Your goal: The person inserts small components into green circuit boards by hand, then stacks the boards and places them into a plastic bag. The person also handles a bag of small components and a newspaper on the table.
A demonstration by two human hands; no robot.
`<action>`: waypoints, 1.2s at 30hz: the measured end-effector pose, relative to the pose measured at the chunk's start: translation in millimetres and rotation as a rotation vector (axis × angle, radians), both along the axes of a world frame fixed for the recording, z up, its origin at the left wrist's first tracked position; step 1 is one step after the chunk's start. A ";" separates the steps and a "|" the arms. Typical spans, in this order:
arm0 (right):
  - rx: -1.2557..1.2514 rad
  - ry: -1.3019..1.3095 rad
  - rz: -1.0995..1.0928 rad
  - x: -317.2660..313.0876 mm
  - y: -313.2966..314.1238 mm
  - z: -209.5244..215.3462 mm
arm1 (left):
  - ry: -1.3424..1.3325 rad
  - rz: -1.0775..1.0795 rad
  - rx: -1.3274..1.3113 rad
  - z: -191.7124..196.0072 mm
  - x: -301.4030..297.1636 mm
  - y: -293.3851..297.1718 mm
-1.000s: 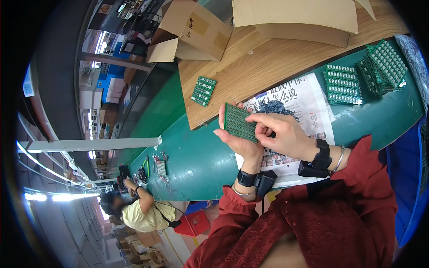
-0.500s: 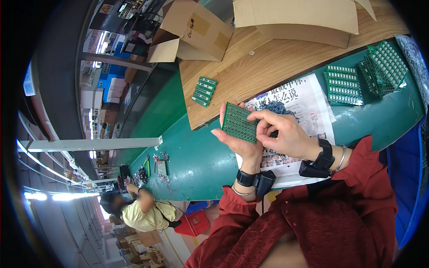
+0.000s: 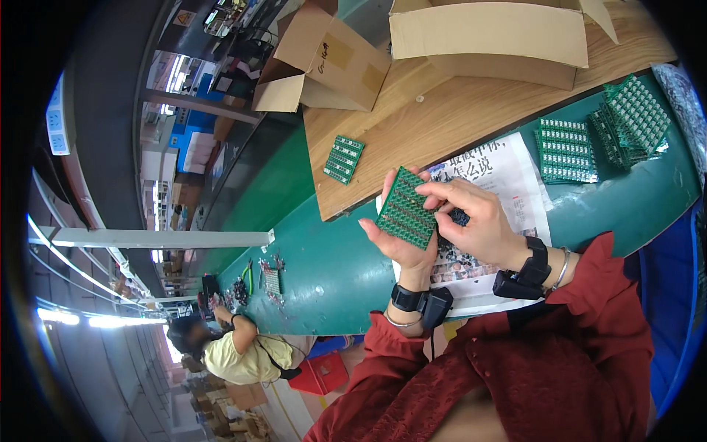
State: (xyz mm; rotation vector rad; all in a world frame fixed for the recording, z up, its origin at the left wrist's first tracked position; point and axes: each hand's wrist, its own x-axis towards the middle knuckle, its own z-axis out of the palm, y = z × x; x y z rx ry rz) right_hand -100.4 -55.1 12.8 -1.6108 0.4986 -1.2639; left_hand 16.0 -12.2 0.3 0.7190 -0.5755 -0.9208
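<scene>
A green circuit board panel point(image 3: 405, 214) with rows of small parts lies tilted across the palm of my left hand point(image 3: 409, 254), whose fingers wrap behind it and whose thumb sticks out at its left. Over the panel's right side, my right hand point(image 3: 480, 222) has thumb and index finger bent together in a pinch; whatever is between them is too small to make out. Beneath both hands a newspaper sheet point(image 3: 524, 214) covers part of the green bench. Small dark components point(image 3: 458, 216) lie on it, partly hidden by my hands.
A single panel point(image 3: 343, 159) lies on the wooden board point(image 3: 398, 132). Stacked panels point(image 3: 565, 151) and a second pile point(image 3: 637, 114) stand at right. Two cardboard boxes point(image 3: 486, 33) point(image 3: 335, 62) are at the back. A co-worker point(image 3: 243, 353) sits at far left, near green-handled pliers point(image 3: 248, 276).
The panel in my left hand has tipped and swung slightly right. My right hand has shifted a little, its fingertips still by the panel's right side. The whole view has moved slightly.
</scene>
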 end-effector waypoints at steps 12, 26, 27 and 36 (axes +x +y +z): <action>0.231 -0.118 0.048 -6.3 -14.4 -0.4 | -1.237 0.156 0.074 16.9 10.1 13.0; 0.286 -0.020 0.026 -28.2 -42.0 18.8 | -1.938 0.074 -0.031 76.2 10.0 4.4; 0.286 -0.014 0.049 -35.8 -40.9 27.5 | -1.929 0.049 0.016 78.1 14.4 6.4; 0.544 0.010 0.267 -144.4 -18.1 29.6 | -1.422 -0.340 -0.014 96.5 -29.3 -15.7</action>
